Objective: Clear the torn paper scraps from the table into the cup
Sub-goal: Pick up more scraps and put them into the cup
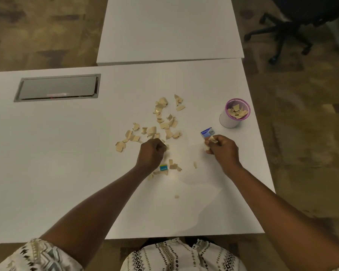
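Observation:
Several tan torn paper scraps [160,122] lie scattered over the middle of the white table [67,153]. A few more scraps [173,166] sit nearer me, beside a small teal piece [163,168]. The white cup [234,114] with a purple rim stands at the right, holding some scraps. My left hand [152,153] is curled at the near edge of the pile, fingertips on scraps there. My right hand [222,149] holds a bunch of scraps and a blue printed piece [206,133], a short way in front of the cup.
A grey cable hatch [58,88] is set into the table at the back left. A second white table [168,30] butts against the far edge. An office chair [294,26] stands on the floor at the back right. The table's right edge runs close to the cup.

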Available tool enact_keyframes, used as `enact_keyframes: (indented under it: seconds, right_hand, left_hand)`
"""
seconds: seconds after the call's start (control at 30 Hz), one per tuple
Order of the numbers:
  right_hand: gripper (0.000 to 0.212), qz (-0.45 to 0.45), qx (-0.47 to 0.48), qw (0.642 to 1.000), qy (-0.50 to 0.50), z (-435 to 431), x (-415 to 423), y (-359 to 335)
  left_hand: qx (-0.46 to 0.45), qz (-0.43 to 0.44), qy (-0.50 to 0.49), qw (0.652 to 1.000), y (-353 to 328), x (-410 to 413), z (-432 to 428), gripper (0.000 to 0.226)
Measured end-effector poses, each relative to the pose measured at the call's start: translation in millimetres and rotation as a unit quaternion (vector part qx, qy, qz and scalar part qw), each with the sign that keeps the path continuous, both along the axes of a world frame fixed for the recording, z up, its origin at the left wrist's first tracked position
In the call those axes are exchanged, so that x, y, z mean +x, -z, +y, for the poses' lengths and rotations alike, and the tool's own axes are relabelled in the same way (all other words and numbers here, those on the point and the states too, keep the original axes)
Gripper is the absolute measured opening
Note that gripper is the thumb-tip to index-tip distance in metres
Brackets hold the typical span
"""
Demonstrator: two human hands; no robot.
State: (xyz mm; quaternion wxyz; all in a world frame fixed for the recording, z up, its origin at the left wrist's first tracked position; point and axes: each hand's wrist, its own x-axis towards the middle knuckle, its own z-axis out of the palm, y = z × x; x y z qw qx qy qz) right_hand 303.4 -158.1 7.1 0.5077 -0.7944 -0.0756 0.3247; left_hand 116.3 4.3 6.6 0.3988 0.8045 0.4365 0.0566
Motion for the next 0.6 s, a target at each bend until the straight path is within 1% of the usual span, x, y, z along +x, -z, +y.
enact_keyframes:
  seconds: [0.1,0.23,0.3,0.37,0.5,0.6]
  right_hand:
    - [0.013,-0.030,-0.004,0.999,0.012,-2,29,-11]
    - [0.019,-0.065,-0.003,0.997,0.045,-2,73,-19]
    - [0.015,-0.089,-0.026,0.994,0.061,0,96,-21]
    - [0.009,-0.110,-0.049,0.990,0.071,1,116,-22]
    - [0.015,-0.144,-0.099,0.983,0.061,7,147,-24]
    - [0.017,-0.142,-0.124,0.982,0.029,13,159,-25]
  left_hand:
    - [-0.013,-0.041,0.013,0.999,-19,50,-10,0.012]
    - [-0.036,-0.079,0.040,0.995,-35,121,-26,0.012]
    - [-0.032,-0.086,0.051,0.994,-40,154,-33,0.012]
    - [-0.028,-0.085,0.066,0.994,-44,185,-38,0.011]
    - [-0.020,-0.066,0.085,0.994,-46,234,-41,0.011]
    - [-0.004,-0.042,0.103,0.994,-44,254,-41,0.010]
